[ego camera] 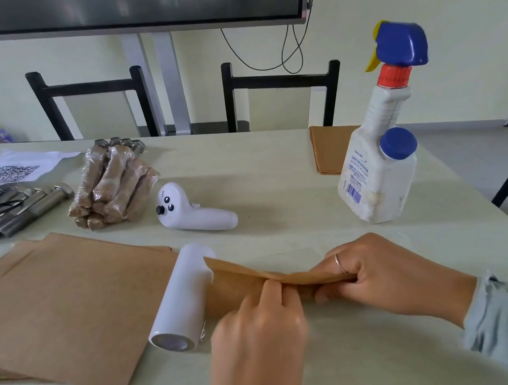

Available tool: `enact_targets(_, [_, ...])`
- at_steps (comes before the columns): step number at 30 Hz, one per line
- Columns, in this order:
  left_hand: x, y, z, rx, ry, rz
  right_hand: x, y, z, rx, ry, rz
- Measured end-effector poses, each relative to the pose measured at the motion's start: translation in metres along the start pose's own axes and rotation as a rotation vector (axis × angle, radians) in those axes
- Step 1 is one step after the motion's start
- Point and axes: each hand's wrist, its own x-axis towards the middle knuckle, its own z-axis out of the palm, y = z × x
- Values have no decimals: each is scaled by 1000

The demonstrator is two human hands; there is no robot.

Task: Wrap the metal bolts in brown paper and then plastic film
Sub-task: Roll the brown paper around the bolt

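Note:
A sheet of brown paper lies partly rolled into a tube near the table's front edge. My left hand pinches its middle fold. My right hand grips the tube's right end with curled fingers. Whatever is inside the roll is hidden. A white roll of plastic film lies against the tube's left end. Bare metal bolts lie at the far left. A pile of wrapped bolts sits behind the paper stack.
A stack of flat brown paper sheets covers the left front of the table. A white handheld controller lies mid-table. A spray bottle stands at the right, more brown paper behind it. Two black chairs stand beyond the table.

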Motion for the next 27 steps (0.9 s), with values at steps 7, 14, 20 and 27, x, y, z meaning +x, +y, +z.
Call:
enact_targets(7, [0, -12, -25, -98, 126, 72, 0, 0, 4, 25, -2, -23])
enact_targets(14, [43, -52, -27, -23, -446, 309, -1, 2, 5, -28, -4, -39])
enact_targets(20, [37, -65, -16, -119, -435, 392, -2, 1, 4, -155, -40, -39])
enact_targets(27, [45, -65, -14, -136, -611, 304, -15, -9, -2, -543, -162, -116])
